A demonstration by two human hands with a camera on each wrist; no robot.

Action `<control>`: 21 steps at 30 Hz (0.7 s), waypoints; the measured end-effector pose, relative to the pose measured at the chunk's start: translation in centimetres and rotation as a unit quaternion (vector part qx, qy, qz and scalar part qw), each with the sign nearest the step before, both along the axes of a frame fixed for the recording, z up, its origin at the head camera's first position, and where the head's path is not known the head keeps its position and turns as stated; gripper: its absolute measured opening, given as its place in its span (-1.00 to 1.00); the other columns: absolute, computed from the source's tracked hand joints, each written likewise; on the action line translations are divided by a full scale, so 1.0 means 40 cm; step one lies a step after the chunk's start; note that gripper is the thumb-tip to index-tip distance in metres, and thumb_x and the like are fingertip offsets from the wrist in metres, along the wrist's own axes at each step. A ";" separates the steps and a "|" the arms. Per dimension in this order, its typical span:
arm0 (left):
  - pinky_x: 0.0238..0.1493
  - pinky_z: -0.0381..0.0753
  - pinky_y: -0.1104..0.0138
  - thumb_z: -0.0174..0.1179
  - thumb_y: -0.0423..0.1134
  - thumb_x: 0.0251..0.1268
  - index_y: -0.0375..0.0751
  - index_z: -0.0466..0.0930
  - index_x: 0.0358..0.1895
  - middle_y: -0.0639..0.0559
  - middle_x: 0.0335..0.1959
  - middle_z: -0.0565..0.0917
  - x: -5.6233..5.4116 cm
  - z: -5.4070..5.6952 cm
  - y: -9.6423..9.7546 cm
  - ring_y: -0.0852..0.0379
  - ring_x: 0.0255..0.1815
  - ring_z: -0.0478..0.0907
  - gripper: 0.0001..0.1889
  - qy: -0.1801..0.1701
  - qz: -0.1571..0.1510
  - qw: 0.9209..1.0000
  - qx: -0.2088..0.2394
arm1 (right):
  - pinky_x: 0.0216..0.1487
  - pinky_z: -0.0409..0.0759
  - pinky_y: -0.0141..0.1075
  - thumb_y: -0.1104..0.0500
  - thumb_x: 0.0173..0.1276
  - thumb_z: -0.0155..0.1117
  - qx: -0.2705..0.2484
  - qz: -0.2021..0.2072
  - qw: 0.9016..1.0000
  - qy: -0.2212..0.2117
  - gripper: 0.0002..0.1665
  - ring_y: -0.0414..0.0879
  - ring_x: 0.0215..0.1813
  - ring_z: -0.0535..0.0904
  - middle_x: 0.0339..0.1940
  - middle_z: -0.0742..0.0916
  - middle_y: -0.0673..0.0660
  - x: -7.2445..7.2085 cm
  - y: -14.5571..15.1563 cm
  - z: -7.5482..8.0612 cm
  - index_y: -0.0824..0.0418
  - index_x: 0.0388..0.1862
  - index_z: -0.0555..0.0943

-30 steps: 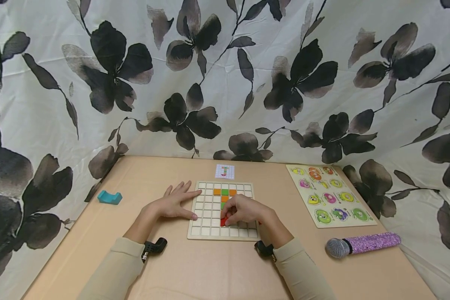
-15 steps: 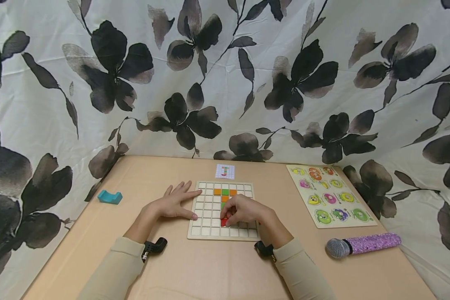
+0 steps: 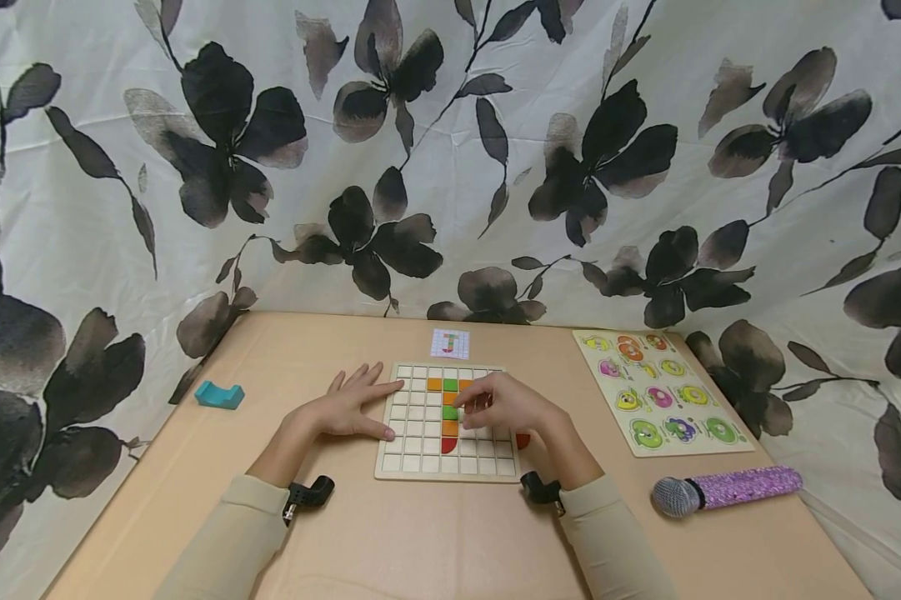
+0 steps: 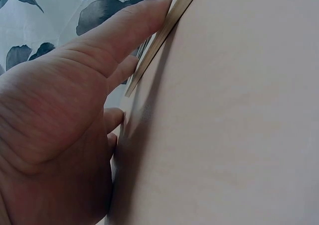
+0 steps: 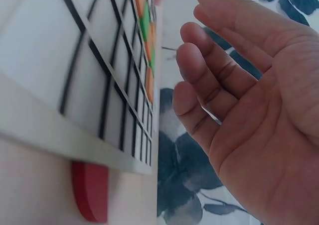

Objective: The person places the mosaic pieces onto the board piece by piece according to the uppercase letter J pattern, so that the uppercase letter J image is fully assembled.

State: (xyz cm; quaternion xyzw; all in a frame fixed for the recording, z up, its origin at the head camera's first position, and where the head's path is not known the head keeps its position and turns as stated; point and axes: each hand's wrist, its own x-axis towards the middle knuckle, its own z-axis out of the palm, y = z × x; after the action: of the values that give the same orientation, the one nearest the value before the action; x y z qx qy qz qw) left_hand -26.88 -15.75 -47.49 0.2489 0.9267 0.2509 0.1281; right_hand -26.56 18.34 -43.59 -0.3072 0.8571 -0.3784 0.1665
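A white gridded board [image 3: 412, 462] lies flat on the table, with orange, green and red tiles in its cells. At the foot of the coloured column sits a red rounded tile [image 3: 448, 446], below an orange tile [image 3: 449, 428]. My left hand [image 3: 347, 406] rests at the board's left side, fingers spread, thumb and forefinger touching its edge [image 4: 159, 41]. Above the board's right half hovers my right hand [image 3: 512, 406], fingers loosely bent and holding nothing. Just off the right edge lies another red rounded piece [image 5: 90, 190]. My right hand hides part of the grid in the head view.
Behind the board lies a small card [image 3: 450, 343] printed with a coloured pattern on a grid. A blue curved block [image 3: 220, 396] is at the left. On the right are a fruit picture board [image 3: 690, 433] and a microphone [image 3: 750, 487] with a glittery purple handle.
My right hand has let go of the red tile at the column's foot and risen up and right. The tile stays in its cell, now uncovered. My left hand has not moved.
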 end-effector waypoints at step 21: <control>0.56 -0.46 -0.41 0.47 0.33 0.07 0.11 0.27 0.63 -0.36 0.72 -0.14 0.001 0.001 -0.001 -0.44 0.72 -0.33 0.04 0.001 -0.002 1.000 0.008 | -0.08 0.59 -0.26 0.24 0.29 0.53 -0.016 -0.048 0.999 0.009 -0.63 0.01 -0.15 0.60 -0.07 0.78 0.30 -0.026 0.117 0.023 0.26 0.08 0.77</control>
State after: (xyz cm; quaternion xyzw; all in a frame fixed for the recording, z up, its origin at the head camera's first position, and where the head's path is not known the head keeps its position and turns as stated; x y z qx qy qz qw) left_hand -26.85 -15.79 -47.46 0.2520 0.9242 0.2576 0.1262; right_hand -27.60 23.04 -42.68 -0.2720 0.8662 -0.3967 0.1354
